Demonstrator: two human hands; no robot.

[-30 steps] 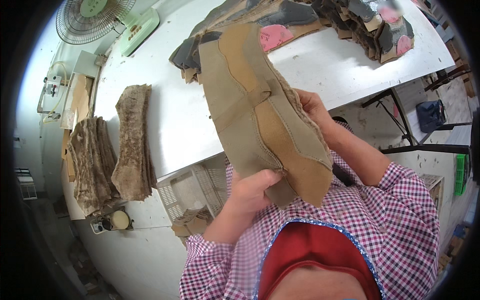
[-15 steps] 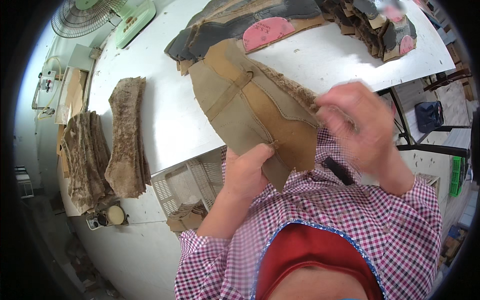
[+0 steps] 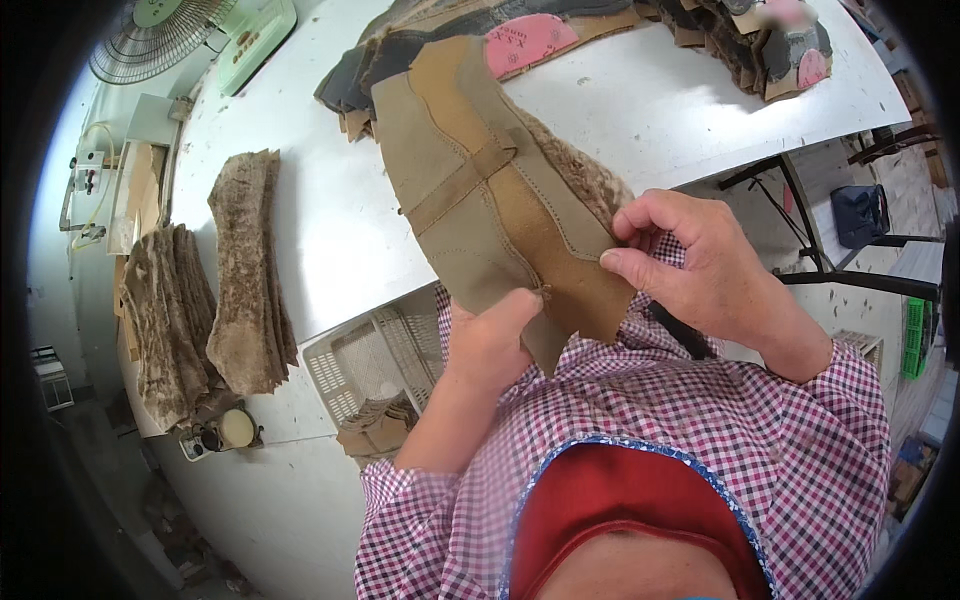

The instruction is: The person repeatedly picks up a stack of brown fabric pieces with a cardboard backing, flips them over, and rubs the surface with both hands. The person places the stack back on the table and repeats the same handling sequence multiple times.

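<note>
A stitched boot upper (image 3: 470,190) in olive and tan, with a strap across it and brown fur along its right edge, is held up in front of me at the table's near edge. My left hand (image 3: 487,335) grips its lower left part, thumb on top and the other fingers hidden beneath. At its right edge my right hand (image 3: 700,255) pinches the border between thumb and forefinger, just below the fur. The upper's far end overlaps a pile of dark grey pieces (image 3: 400,50) on the table.
Two stacks of brown fur pieces (image 3: 250,270) lie at the table's left edge. A pink half-round patch (image 3: 530,45) rests on the dark pile; another dark stack (image 3: 740,50) sits far right. Below the white table (image 3: 335,240) is a plastic basket (image 3: 345,365). A fan (image 3: 160,35) stands far left.
My right hand, blurred and curled near the fur edge before, has come down and now pinches the upper's right border. The upper has turned slightly; my left hand keeps its grip.
</note>
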